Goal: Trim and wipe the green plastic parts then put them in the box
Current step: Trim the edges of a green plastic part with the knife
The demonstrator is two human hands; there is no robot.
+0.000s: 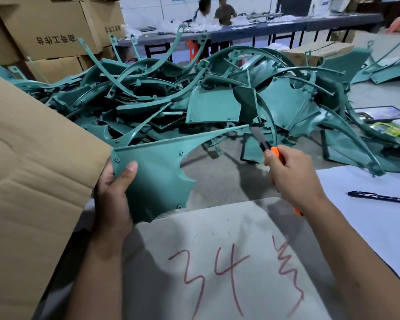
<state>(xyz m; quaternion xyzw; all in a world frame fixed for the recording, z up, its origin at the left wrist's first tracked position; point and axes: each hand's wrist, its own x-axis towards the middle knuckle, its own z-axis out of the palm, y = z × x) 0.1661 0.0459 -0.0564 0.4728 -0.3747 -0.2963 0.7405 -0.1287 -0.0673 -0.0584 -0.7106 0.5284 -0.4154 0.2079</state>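
Gripping a green plastic part by its edge, the left hand steadies it; the right hand clasps an orange knife (blade at the part's thin tip).

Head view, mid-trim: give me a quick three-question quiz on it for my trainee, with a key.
1. True or false: the left hand grips the flat green plastic part with its thumb on the face.
2. What does the right hand hold?
A. the black pen
B. the orange-handled utility knife
C. the dark-screened phone
3. Fill in: the knife blade meets the held part at its long thin ____.

Key
1. True.
2. B; the pen lies on the white sheet to the right.
3. Tip, which points toward the heap of green plastic parts.
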